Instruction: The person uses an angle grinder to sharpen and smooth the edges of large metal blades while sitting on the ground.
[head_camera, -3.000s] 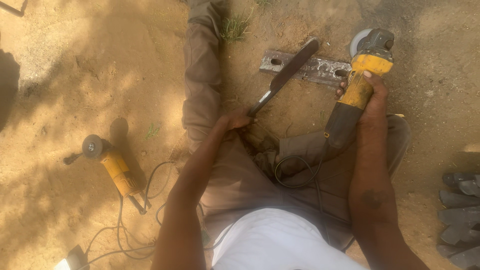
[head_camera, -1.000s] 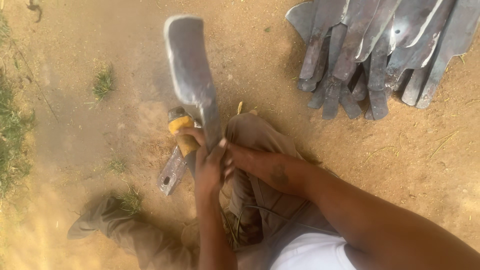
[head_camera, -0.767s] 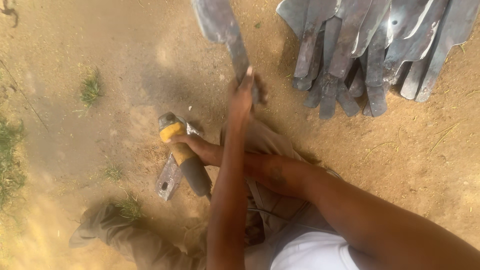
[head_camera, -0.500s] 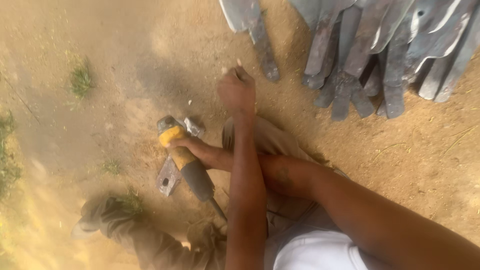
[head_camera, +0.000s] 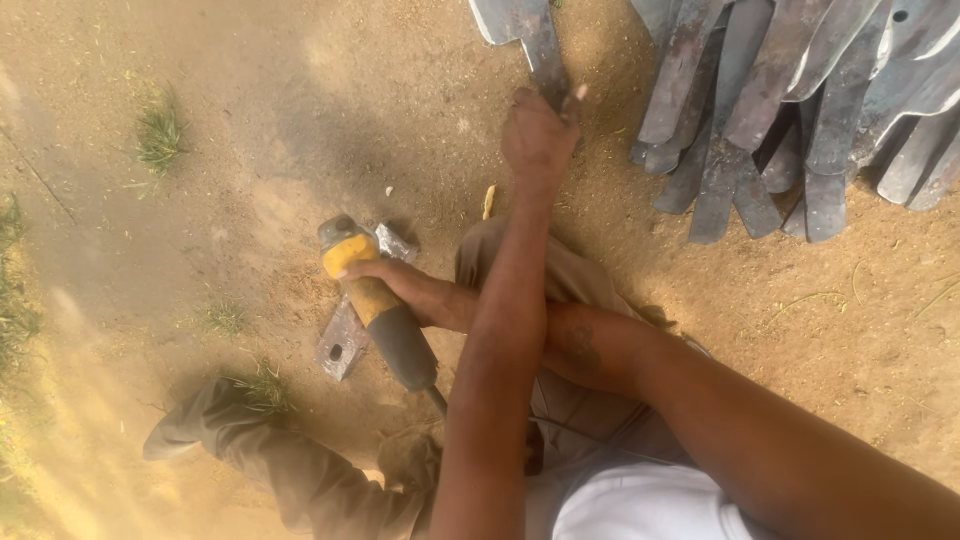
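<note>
While the person sat on bare sandy ground (head_camera: 250, 120) outdoors, dotted with grass tufts (head_camera: 160, 135), the left hand (head_camera: 538, 140) was closed around the handle of a flat metal blade (head_camera: 525, 35) lying beside a pile of similar blades (head_camera: 790, 110). The right hand (head_camera: 400, 290), crossing beneath, gripped a yellow angle grinder (head_camera: 375, 310) resting over a perforated metal bar (head_camera: 342, 345).

A long, flat, grey metal blade (head_camera: 528, 40) lies on the sandy ground, its narrow handle end gripped at the near tip. A yellow-and-black angle grinder (head_camera: 375, 305) rests tilted on a flat, holed steel bar (head_camera: 342, 342), its disc end pointing away.
</note>
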